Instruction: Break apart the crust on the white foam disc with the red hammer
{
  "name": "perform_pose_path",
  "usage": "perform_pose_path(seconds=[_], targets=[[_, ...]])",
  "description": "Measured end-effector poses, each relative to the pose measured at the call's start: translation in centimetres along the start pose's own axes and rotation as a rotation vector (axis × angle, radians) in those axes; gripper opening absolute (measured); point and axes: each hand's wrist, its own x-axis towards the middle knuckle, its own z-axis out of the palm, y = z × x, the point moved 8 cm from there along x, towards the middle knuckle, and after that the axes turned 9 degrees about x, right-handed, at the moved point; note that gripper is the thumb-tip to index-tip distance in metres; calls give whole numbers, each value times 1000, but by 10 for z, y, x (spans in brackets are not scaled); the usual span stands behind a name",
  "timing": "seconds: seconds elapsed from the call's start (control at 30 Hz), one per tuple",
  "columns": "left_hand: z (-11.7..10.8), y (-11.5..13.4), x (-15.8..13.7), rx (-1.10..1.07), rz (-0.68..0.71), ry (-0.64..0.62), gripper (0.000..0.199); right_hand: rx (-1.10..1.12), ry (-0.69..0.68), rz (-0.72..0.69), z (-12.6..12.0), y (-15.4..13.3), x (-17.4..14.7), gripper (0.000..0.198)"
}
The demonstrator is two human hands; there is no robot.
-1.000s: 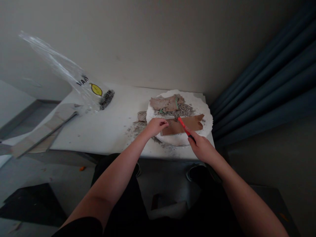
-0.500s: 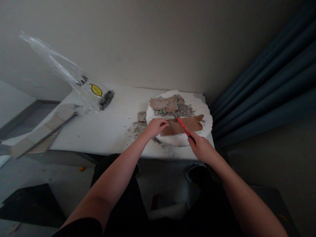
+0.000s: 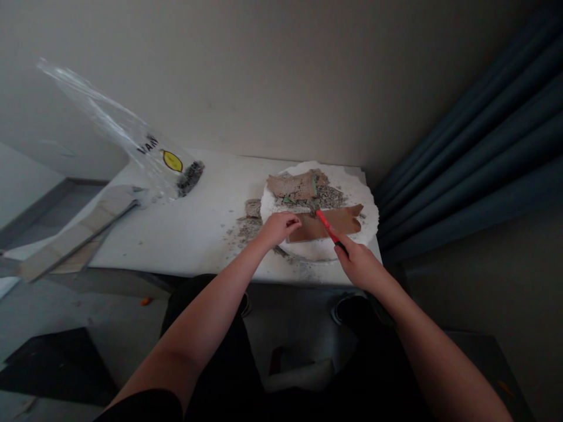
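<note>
My right hand (image 3: 361, 264) is closed round the handle of a hammer (image 3: 328, 225), red with a black end. Its small grey head rests over the upper edge of a brown cardboard strip (image 3: 316, 228), close to a heap of grey fragments (image 3: 329, 196). At the strip's left end is my left hand (image 3: 279, 227), thumb and fingers pinched together; what they hold, if anything, is too small to make out. Behind the hammer lies a cracked brown slab (image 3: 292, 184) with a greenish edge. All of this rests on a round white board (image 3: 367, 214) with a ragged rim.
The white table (image 3: 176, 234) carries grey crumbs (image 3: 241, 231) left of the board. A clear plastic bag (image 3: 149, 152) with dark bits at its bottom leans at the back left. Flat panels (image 3: 83, 234) lie at the left end. A blue-grey curtain (image 3: 475, 140) hangs on the right.
</note>
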Motion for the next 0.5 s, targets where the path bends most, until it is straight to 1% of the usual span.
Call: perform_pose_path(seconds=[0.13, 0.27, 0.37, 0.5], targets=[[2, 3, -1, 55, 38, 30, 20, 71, 26, -14, -7, -6, -5, 54], [3, 2, 0, 79, 32, 52, 21, 238, 49, -46, -14, -23, -18, 54], [5, -1, 0, 31, 18, 55, 23, 304, 45, -86, -13, -35, -24, 55], [6, -6, -1, -32, -18, 68, 20, 293, -7, -81, -7, -42, -27, 53]])
